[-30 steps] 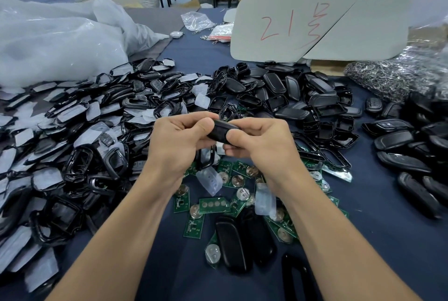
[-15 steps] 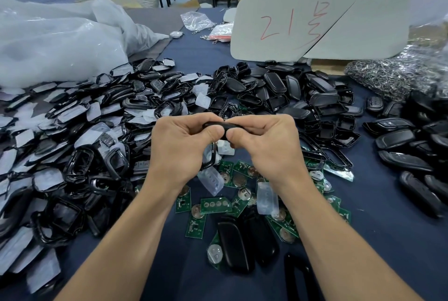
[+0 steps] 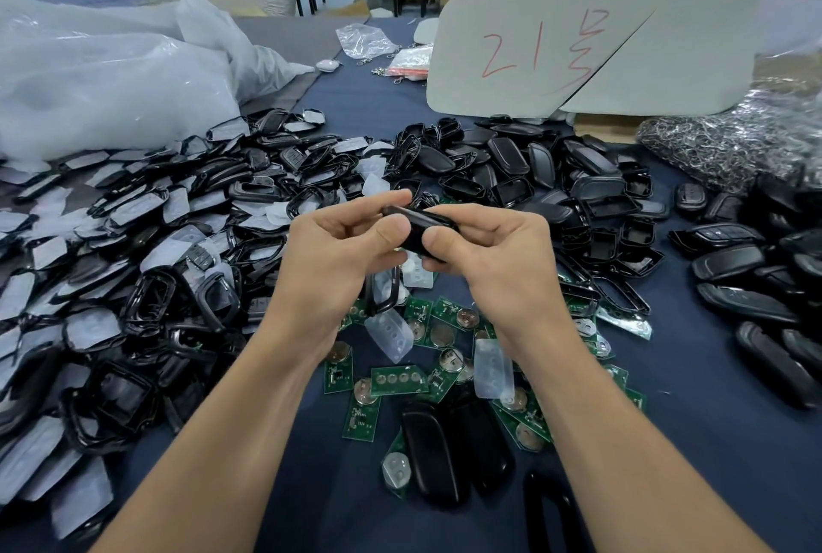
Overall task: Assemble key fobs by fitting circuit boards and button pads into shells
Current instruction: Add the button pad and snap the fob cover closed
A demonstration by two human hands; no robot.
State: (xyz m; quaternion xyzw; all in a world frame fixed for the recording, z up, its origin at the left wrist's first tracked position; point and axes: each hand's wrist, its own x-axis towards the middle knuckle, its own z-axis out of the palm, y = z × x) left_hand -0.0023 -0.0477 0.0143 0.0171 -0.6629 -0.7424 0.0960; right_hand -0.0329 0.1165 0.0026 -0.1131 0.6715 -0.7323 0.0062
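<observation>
Fob (image 3: 418,228) rolled broadside-up, long axis left-right; left hand (image 3: 338,258), right hand (image 3: 493,250) pinching ends.

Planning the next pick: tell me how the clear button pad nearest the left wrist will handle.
The clear button pad looks thin and translucent, so probably soft, bendy and very light. It lies loose on the circuit boards, so a push would likely slide it, not roll it. Its glossy surface may slip in a pinch.
</observation>
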